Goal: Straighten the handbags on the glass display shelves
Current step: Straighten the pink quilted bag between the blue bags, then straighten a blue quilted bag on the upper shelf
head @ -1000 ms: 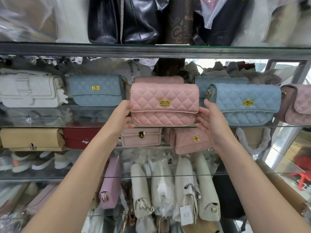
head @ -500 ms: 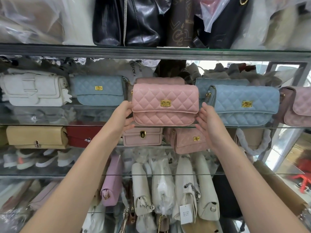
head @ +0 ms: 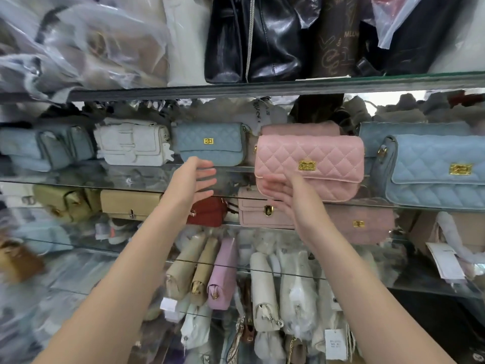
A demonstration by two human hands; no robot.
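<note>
While both forearms reach up from the bottom of the view, the left hand point(head: 195, 179) hangs free with fingers spread and holds nothing. It is in front of the glass shelf point(head: 147, 176), just below the small blue quilted handbag point(head: 210, 143). The right hand point(head: 284, 195) has its fingers straight and together against the lower left corner of the pink quilted handbag point(head: 315, 158). It grips nothing, and whether it presses or only touches I cannot tell.

That pink bag stands at the front edge of the middle shelf, gold clasp point(head: 307, 165) facing out, roughly level. My reading is that squaring it up is about finished and that the small blue bag, set further back than its neighbours, looks next in turn. That move would call for a light hold on both sides and a pull forward into line, without knocking the white buckled bag point(head: 133, 145) beside it.

This shelf also carries a large blue quilted handbag point(head: 433, 174) at the right and a second pink bag point(head: 299, 128) behind the front one. The shelf beneath holds a beige bag point(head: 128, 203), a red bag point(head: 207, 211) and a pale pink flap bag point(head: 262, 211). Lower down, bags stand on end in plastic wrappers point(head: 296, 292). On the top shelf sits a black leather bag point(head: 252, 40).
</note>
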